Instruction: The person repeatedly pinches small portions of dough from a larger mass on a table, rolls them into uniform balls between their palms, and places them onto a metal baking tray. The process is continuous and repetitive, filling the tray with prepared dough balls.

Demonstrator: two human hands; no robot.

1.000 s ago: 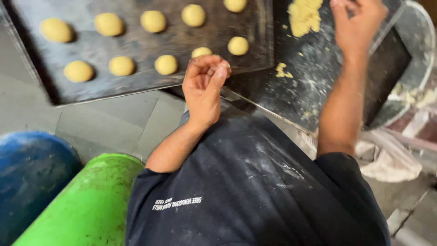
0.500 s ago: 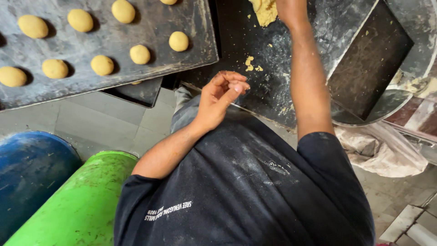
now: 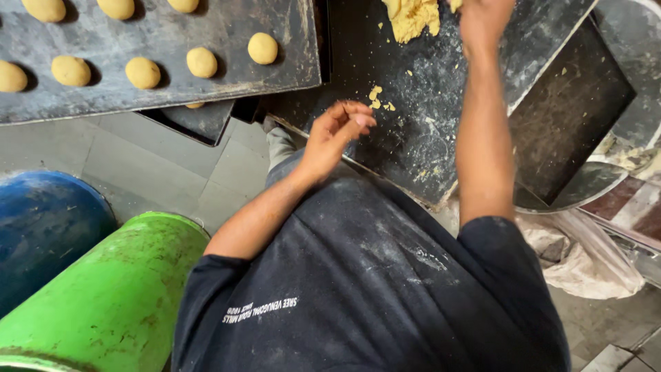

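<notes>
A crumbly yellow dough heap [image 3: 413, 15] is lying at twelve o'clock on the dark floured tray [image 3: 413, 138]. The right hand [image 3: 484, 19] is reaching just beside it, grip unclear. The left hand [image 3: 335, 134] is hovering at centre, fingers loosely curled, holding nothing.

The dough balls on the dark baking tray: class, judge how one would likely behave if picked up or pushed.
Each dough ball looks round, so a push would probably roll it on the flat tray. The crumbly dough heap and the scattered crumbs suggest it is soft and may dent or break under a firm pinch. Small, so likely light.
</notes>
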